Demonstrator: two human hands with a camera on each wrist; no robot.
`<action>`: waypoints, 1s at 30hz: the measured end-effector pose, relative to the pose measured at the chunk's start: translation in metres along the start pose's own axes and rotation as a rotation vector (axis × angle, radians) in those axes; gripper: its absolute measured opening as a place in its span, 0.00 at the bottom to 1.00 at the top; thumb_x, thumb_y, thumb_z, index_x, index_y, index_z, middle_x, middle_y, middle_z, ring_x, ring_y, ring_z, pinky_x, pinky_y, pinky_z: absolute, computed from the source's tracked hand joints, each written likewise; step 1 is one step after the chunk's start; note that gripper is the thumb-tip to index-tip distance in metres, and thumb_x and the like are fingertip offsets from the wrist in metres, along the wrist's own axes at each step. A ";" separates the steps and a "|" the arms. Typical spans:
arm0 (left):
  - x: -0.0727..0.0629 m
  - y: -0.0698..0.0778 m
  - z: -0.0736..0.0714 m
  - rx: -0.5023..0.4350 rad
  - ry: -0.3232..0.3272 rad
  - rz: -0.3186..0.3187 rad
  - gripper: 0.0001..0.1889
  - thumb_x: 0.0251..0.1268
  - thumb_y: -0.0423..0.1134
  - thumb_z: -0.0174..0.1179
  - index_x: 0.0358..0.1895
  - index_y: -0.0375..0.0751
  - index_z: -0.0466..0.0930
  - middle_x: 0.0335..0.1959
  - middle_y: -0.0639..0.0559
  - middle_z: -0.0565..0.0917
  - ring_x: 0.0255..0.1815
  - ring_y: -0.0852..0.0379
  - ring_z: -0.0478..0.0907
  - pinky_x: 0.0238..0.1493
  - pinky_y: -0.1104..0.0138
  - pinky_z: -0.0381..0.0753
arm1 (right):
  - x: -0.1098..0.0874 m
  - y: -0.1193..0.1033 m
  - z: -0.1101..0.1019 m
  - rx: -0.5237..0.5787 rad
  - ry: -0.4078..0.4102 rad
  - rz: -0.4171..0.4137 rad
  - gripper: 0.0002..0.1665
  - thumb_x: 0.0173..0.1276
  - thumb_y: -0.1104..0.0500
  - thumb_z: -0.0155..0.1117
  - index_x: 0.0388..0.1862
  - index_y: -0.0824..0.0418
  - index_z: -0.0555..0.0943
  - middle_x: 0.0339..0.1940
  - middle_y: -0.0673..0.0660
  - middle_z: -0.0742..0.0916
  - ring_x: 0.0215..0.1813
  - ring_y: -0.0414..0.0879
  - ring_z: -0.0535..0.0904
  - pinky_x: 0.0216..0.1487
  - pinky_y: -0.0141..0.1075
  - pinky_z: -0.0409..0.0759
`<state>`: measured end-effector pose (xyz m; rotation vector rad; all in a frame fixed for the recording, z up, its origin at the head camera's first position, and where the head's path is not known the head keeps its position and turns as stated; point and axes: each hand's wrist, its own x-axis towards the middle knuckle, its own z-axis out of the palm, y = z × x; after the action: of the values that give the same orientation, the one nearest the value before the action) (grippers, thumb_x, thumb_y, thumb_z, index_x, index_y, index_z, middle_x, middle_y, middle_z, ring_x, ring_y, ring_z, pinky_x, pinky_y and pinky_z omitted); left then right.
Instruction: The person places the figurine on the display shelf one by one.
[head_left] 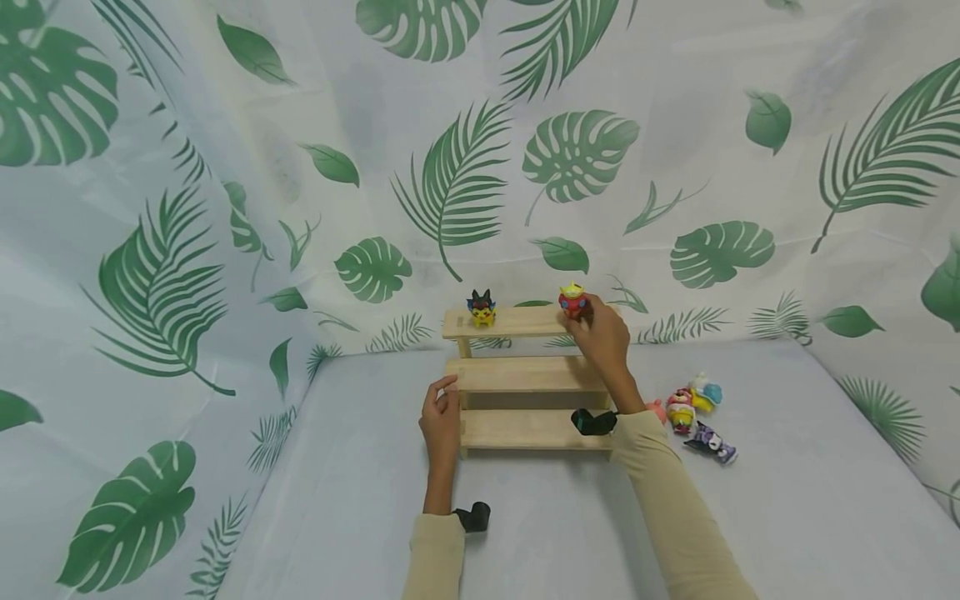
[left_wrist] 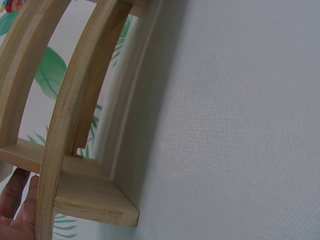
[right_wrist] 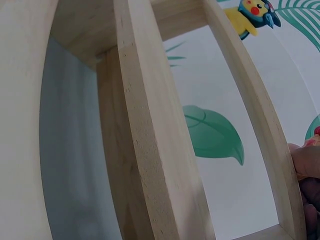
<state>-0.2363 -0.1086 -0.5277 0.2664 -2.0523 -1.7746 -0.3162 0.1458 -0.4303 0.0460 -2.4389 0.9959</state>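
A three-tier wooden display shelf (head_left: 532,374) stands on the table in the head view. My right hand (head_left: 604,339) pinches a red figurine with a yellow top (head_left: 573,300) at the right end of the top tier. The right wrist view shows only part of that figurine and the fingers (right_wrist: 306,162) beside the top board. My left hand (head_left: 441,420) rests at the shelf's left side, its fingertips (left_wrist: 31,190) touching the end near the middle tier. On the top tier's left part stands a yellow figurine with a dark eared hood (head_left: 482,308).
Right of the shelf lie several small figurines: a pink-and-yellow one (head_left: 681,411), a blue-and-yellow one (head_left: 706,392), a purple-and-black one (head_left: 712,443) and a pink one (head_left: 657,409) partly behind the right sleeve (head_left: 675,492). A leaf-patterned curtain (head_left: 480,183) hangs behind the table.
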 end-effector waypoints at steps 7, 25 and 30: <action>0.001 0.000 0.001 0.003 0.003 -0.001 0.10 0.74 0.45 0.54 0.50 0.56 0.82 0.21 0.33 0.81 0.09 0.70 0.55 0.13 0.73 0.56 | 0.000 -0.001 -0.001 0.005 0.003 0.004 0.29 0.63 0.53 0.70 0.59 0.67 0.77 0.46 0.67 0.87 0.48 0.63 0.82 0.47 0.57 0.76; -0.002 0.003 -0.002 -0.001 -0.003 0.011 0.10 0.74 0.44 0.53 0.51 0.55 0.82 0.19 0.32 0.78 0.09 0.69 0.55 0.13 0.73 0.56 | 0.000 0.000 0.000 0.022 -0.013 0.007 0.28 0.63 0.55 0.69 0.60 0.66 0.77 0.47 0.67 0.87 0.47 0.63 0.82 0.47 0.58 0.76; -0.002 0.002 -0.001 0.003 -0.007 0.013 0.10 0.74 0.44 0.53 0.51 0.54 0.81 0.20 0.31 0.79 0.09 0.70 0.56 0.13 0.73 0.56 | -0.001 -0.002 -0.002 0.024 -0.013 0.010 0.28 0.63 0.56 0.70 0.60 0.67 0.77 0.48 0.68 0.86 0.48 0.64 0.82 0.47 0.58 0.76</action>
<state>-0.2336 -0.1080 -0.5258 0.2477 -2.0564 -1.7676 -0.3138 0.1457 -0.4287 0.0493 -2.4416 1.0323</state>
